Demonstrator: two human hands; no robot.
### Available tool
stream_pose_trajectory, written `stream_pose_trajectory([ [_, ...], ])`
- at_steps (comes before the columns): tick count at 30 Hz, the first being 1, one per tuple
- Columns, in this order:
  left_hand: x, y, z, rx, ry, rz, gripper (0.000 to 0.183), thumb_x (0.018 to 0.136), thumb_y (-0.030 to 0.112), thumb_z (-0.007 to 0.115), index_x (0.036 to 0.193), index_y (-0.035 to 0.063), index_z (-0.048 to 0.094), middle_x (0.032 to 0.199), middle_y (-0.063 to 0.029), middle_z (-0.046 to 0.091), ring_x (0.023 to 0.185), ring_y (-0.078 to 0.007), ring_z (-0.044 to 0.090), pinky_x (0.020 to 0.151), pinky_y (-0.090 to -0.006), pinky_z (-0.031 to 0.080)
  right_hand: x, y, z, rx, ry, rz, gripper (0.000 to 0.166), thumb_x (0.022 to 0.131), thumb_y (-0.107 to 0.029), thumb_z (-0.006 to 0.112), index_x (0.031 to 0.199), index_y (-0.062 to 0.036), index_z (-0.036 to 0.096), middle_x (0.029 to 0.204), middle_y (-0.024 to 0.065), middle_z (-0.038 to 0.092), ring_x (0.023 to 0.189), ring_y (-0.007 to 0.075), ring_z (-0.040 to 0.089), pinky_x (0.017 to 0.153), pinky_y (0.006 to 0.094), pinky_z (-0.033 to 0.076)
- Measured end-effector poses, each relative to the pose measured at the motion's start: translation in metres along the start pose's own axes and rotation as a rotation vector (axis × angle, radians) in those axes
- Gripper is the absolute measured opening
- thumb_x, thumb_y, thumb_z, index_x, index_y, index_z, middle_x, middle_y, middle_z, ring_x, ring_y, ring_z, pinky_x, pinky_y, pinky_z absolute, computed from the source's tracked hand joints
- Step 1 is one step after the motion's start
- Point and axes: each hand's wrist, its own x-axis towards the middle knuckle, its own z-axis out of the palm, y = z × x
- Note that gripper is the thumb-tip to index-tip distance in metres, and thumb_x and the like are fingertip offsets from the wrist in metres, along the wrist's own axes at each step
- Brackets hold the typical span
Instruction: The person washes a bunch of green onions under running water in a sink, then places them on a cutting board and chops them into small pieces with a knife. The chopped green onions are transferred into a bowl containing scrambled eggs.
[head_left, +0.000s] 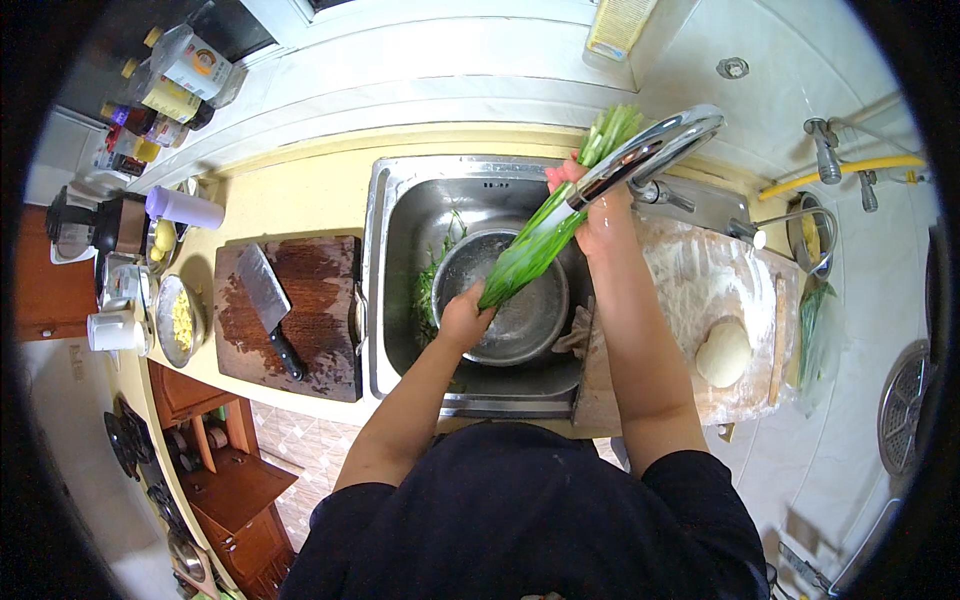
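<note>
A long bunch of green Chinese chives (531, 255) slants over the stainless steel sink (390, 315), held in both hands. My left hand (463, 315) grips its leafy lower end. Around the pale stem end is my right hand (600, 206), partly hidden by the chrome faucet (626, 161). Water runs from the spout onto the leaves. Beneath the bunch sits a round metal basin (517, 341) with a wet, shiny inside. Loose green trimmings (426, 289) lie in the sink to the left of the basin.
Left of the sink, a cleaver (266, 289) rests on a wet wooden cutting board (322, 300). Beyond it stands a bowl of yellow pieces (181, 322). On the right, a dough ball (724, 355) lies on a floured board (667, 262), near a rolling pin (777, 341).
</note>
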Motion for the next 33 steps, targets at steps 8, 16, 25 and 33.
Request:
stream_pose_trajectory([
  [8,-0.009,0.005,-0.055,0.276,-0.355,-0.095,0.097,0.068,0.043,0.078,0.142,0.0074,0.026,0.144,-0.0221,0.032,0.134,-0.0353,0.030,0.109,-0.0404,0.027,-0.009,-0.020,-0.007,0.017,-0.086,-0.005,0.032,0.080,-0.010,0.068,0.107,-0.0022,0.052,0.079,0.0102,0.061,0.079,0.0273,0.064,0.077,0.0418,0.054],
  [16,0.057,0.136,-0.081,-0.854,-0.363,0.172,0.121,0.063,0.036,0.086,0.149,0.0088,0.005,0.144,-0.0130,0.032,0.136,-0.0244,0.026,0.111,-0.0375,0.022,-0.035,0.039,0.005,-0.136,-0.226,0.133,0.033,0.074,-0.008,0.070,0.102,0.0006,0.056,0.081,0.0100,0.064,0.075,0.0211,0.063,0.071,0.0330,0.052],
  [25,0.039,0.123,-0.049,-0.131,-0.176,-0.033,0.058,0.068,0.016,0.072,0.120,0.0033,0.050,0.099,-0.0179,0.064,0.091,-0.0310,0.064,0.082,-0.0378,0.049,-0.028,0.053,-0.009,-0.251,0.097,-0.068,0.040,0.076,0.002,0.071,0.111,-0.0019,0.052,0.092,0.0092,0.063,0.078,0.0187,0.063,0.069,0.0312,0.054],
  [33,0.023,0.130,-0.043,-0.141,-0.125,-0.077,0.057,0.067,0.024,0.069,0.118,0.0028,0.053,0.096,-0.0249,0.064,0.091,-0.0400,0.063,0.081,-0.0432,0.050,-0.005,0.036,-0.025,0.050,-0.013,0.237,0.033,0.088,-0.014,0.061,0.117,-0.0023,0.049,0.095,0.0126,0.061,0.079,0.0232,0.062,0.073,0.0401,0.053],
])
